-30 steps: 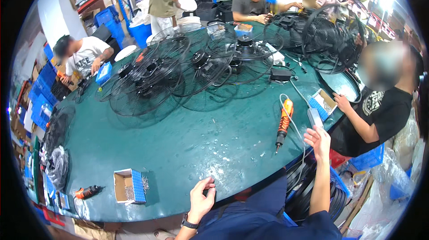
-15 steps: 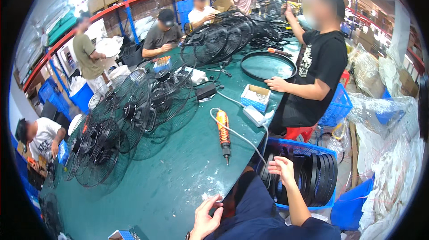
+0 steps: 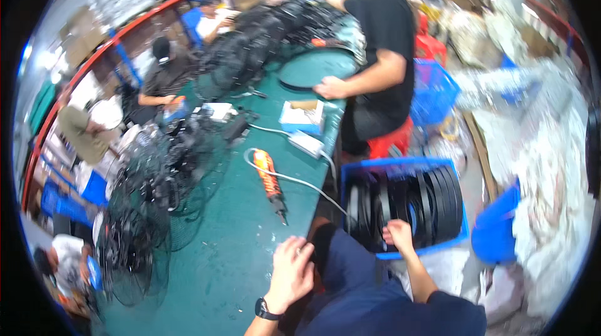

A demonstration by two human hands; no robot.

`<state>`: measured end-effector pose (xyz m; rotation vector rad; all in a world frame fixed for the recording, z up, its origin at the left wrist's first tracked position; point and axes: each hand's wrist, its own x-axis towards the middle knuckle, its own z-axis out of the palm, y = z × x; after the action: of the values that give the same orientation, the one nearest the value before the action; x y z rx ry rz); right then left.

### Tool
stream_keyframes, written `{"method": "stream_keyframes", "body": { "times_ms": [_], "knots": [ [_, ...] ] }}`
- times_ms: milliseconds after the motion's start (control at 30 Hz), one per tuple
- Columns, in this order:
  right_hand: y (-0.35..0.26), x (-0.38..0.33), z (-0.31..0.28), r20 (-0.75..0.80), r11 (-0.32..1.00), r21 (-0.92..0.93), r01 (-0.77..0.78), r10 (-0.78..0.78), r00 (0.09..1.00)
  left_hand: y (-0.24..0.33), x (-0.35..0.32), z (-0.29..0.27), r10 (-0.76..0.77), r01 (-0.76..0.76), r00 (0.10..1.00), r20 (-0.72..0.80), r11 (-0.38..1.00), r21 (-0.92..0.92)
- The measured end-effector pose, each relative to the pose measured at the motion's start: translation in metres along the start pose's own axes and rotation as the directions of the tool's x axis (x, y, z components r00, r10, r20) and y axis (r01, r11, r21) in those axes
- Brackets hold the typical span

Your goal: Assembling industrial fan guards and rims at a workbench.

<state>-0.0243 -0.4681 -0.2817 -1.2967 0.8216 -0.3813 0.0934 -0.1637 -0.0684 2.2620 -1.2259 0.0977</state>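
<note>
My right hand (image 3: 399, 234) is at the near side of a blue crate (image 3: 462, 211), its fingers curled at the edge of a black ring (image 3: 385, 201). Several more black rings stand on edge in that crate, packed side by side. My left hand (image 3: 292, 270), with a dark watch on the wrist, is over the table's edge, holding nothing, its fingers loosely bent. Beyond it on the green table (image 3: 219, 273) lies an orange and black electric screwdriver (image 3: 269, 179) with a grey cable.
Black fan grilles with motors (image 3: 134, 229) fill the table's left side. A small box (image 3: 302, 116), a white adapter (image 3: 305, 143) and a large black ring (image 3: 297, 86) lie farther off. A co-worker in black (image 3: 388, 42) sits beyond the crate; others work at the left.
My view has swung to the right. My right hand has moved down to the rings in the crate and its fingers have curled. My left hand has turned more back-up and reached forward.
</note>
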Motion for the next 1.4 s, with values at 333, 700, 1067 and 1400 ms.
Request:
{"method": "stream_keyframes", "body": {
  "times_ms": [333,700,1067,1400],
  "knots": [
    [0.008,0.001,-0.029,-0.235,0.905,-0.423,0.044,-0.156,0.959,-0.024,-0.035,0.004,-0.534,0.441,0.804,0.261,0.83,0.342],
    [-0.012,0.038,-0.14,-0.546,0.799,-0.599,-0.044,-0.367,0.753,-0.025,-0.055,0.012,-0.526,0.423,0.812,0.253,0.829,0.367],
    [0.025,0.065,-0.171,-0.592,0.81,-0.549,-0.209,-0.2,0.781,-0.027,-0.053,0.014,-0.526,0.416,0.815,0.245,0.824,0.386],
    [0.045,0.094,-0.13,-0.493,0.736,-0.67,-0.099,-0.341,0.8,-0.032,-0.055,0.016,-0.548,0.471,0.808,0.217,0.821,0.322]
  ]
}}
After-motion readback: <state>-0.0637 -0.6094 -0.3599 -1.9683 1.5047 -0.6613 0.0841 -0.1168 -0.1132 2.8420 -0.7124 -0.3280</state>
